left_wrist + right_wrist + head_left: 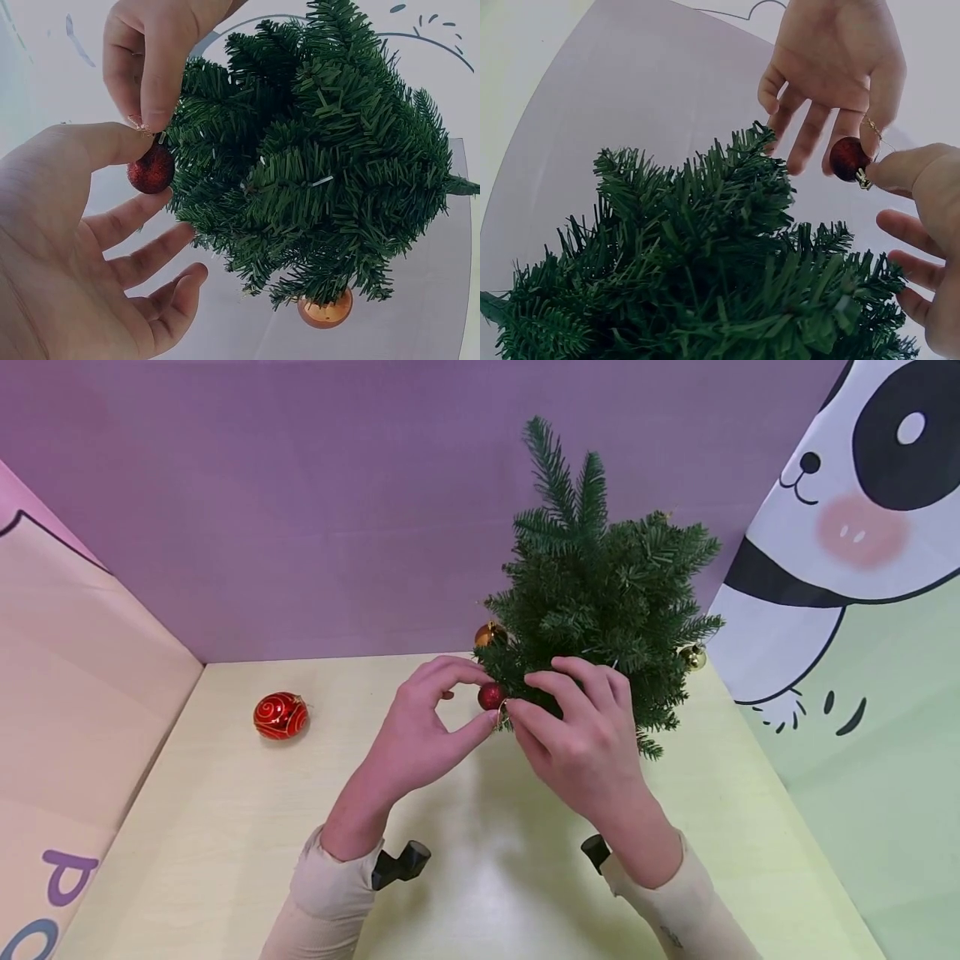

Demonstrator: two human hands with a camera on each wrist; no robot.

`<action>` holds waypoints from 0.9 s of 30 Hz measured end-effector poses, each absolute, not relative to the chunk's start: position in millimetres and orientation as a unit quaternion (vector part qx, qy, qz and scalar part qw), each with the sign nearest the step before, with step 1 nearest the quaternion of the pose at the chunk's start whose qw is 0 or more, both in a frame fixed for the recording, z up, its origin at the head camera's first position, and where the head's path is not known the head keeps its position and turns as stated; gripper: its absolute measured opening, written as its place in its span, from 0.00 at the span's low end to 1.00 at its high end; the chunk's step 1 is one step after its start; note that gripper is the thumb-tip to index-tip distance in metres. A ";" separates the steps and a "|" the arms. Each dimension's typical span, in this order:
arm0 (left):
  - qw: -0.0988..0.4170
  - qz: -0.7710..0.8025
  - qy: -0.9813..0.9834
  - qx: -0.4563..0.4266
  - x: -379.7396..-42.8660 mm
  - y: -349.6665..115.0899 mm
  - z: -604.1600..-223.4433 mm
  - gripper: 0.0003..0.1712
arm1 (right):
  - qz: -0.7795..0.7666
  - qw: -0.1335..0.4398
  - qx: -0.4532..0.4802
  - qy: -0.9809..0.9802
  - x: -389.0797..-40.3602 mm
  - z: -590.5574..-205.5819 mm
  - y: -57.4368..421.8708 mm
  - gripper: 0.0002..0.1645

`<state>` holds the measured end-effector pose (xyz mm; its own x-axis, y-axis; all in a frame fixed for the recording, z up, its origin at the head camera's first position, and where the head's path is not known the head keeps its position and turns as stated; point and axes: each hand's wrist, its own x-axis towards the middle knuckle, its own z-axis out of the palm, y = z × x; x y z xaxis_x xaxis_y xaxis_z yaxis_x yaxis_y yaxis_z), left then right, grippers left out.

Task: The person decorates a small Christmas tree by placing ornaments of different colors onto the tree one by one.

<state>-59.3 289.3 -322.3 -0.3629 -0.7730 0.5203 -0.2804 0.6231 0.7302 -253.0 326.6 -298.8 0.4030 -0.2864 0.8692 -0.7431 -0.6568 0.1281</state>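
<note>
A small glittery red Christmas bauble [491,696] with a gold cap and a thin gold hanging loop [880,139] is between my two hands, at the left side of a small green artificial Christmas tree [600,602]. My left hand [420,735] pinches the bauble and its loop, thumb at the loop and index fingertip at the ball; its other fingers are spread. My right hand [577,735] pinches the loop near the gold cap between thumb and index finger, its other fingers bent loosely beside the branches.
A larger red bauble [281,716] with gold swirls lies on the pale table [202,827] at the left. An orange-gold bauble [489,635] hangs at the tree's left, a gold one [693,657] at its right. A purple backdrop [315,510] rises behind the table.
</note>
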 end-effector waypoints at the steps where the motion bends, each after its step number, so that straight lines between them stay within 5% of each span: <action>1: 0.452 -0.273 -0.780 0.337 -59.4 289.4 -322.6 0.12 | 0.440 0.258 0.797 -0.323 -253.3 -299.4 326.4 0.06; 20: 0.464 -0.290 -0.767 0.336 -64.8 290.4 -336.7 0.19 | 0.459 0.211 0.790 -0.349 -259.3 -295.8 328.2 0.07; 27: 0.469 -0.272 -0.785 0.301 -70.6 295.7 -337.8 0.11 | 0.434 0.190 0.799 -0.370 -261.5 -290.8 332.4 0.04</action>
